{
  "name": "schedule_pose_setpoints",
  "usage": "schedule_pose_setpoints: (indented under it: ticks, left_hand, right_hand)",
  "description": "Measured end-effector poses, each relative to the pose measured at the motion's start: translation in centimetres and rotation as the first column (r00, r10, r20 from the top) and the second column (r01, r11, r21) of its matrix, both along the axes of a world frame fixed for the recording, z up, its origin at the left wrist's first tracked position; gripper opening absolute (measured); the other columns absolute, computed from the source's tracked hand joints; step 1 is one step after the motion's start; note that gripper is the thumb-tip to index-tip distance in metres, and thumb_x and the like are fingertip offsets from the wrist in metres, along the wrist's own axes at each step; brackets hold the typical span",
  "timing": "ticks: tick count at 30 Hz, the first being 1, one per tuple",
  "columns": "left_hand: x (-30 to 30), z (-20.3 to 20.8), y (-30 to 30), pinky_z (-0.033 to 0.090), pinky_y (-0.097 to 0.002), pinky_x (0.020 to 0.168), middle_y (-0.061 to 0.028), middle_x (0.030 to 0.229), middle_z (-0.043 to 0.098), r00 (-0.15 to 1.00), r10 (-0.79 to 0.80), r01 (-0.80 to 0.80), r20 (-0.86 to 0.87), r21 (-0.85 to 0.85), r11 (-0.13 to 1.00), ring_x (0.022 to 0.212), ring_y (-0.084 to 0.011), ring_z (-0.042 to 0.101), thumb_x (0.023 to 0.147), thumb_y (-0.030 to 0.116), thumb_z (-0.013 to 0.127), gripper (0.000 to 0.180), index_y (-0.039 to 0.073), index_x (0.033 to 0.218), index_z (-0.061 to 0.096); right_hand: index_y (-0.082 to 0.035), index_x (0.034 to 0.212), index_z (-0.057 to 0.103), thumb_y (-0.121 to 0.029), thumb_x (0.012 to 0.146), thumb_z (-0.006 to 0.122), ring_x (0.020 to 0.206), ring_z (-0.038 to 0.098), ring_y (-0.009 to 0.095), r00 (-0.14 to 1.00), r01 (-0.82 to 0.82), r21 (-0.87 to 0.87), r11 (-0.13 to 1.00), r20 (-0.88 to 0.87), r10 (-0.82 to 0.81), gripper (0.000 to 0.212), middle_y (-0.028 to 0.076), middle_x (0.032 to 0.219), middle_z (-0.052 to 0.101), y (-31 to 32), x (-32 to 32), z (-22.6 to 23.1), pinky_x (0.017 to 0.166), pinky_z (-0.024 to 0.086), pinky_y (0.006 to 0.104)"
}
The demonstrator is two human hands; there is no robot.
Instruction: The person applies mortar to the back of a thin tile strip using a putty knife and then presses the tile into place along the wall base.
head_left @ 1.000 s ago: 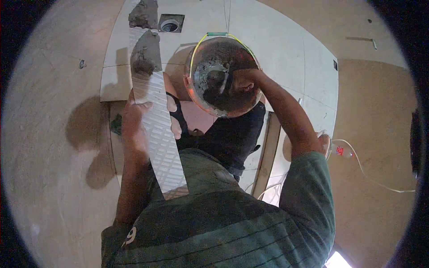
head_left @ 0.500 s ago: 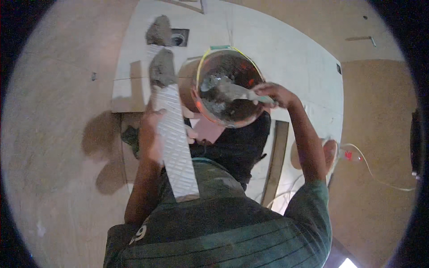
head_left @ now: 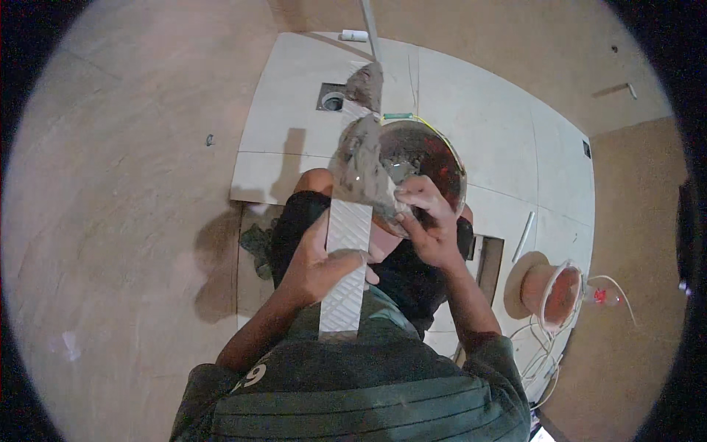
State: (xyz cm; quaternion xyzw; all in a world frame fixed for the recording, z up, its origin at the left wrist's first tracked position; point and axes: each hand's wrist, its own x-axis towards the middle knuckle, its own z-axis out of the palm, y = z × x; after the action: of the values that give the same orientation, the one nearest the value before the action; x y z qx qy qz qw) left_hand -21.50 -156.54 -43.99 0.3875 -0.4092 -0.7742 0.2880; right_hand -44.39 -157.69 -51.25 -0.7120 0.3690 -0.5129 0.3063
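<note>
My left hand (head_left: 324, 265) is closed round a narrow white tile strip (head_left: 345, 243), thumb across its ribbed back. The strip points away from me. Grey mortar lies on its far part in two lumps, a far lump (head_left: 364, 88) and a nearer mass (head_left: 361, 158). My right hand (head_left: 429, 217) grips a trowel (head_left: 392, 195), whose mortar-smeared blade lies against the nearer mass; most of the handle is hidden by my fingers. Just beyond my right hand stands a bucket (head_left: 458, 180) of wet mortar with a yellow wire handle, partly covered by the strip and hand.
A square drain opening (head_left: 324, 98) is set in the pale tiled floor (head_left: 471, 88). At right stand an orange bucket (head_left: 537, 291), a clear bottle (head_left: 595, 295) and a loose cable (head_left: 549, 376). A long dark gap (head_left: 490, 269) runs beside my right knee. Walls rise on both sides.
The trowel has come out of the bucket with mortar and moved left onto the strip. The near mortar mass has grown. The view has shifted, so the scene sits further right.
</note>
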Motion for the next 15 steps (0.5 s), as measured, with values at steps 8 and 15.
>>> schedule_pose_setpoints:
  ticks: [8, 15]
  left_hand:
    - [0.1, 0.3, 1.3, 0.055, -0.0321, 0.062, -0.0128, 0.092, 0.065, 0.998, 0.03, -0.024, 0.046, -0.138, 0.99, 0.066, -0.0194, 0.067, 0.087, 0.0, 0.057, 0.041, -0.003, 0.125, 0.042]
    - [0.1, 0.5, 1.5, 0.053, -0.0308, 0.056, -0.0105, 0.081, 0.064, 0.993, 0.053, -0.035, 0.103, -0.17, 0.985, 0.062, -0.0185, 0.065, 0.087, -0.001, 0.056, 0.038, -0.002, 0.122, 0.043]
  right_hand:
    - [-0.006, 0.114, 0.064, 0.006, 0.082, 0.065, 0.096, 0.062, 0.03, 0.997, 0.058, -0.105, 0.993, -0.042, -0.062, 0.034, 0.017, 0.108, 0.062, 0.3, 1.9, -3.0, 0.083, 0.05, 0.0371]
    - [-0.012, 0.119, 0.067, 0.0, 0.084, 0.064, 0.1, 0.063, 0.034, 0.982, -0.052, 0.042, 0.998, -0.18, 0.059, 0.037, 0.017, 0.113, 0.06, 1.3, -1.7, -1.9, 0.084, 0.051, 0.0393]
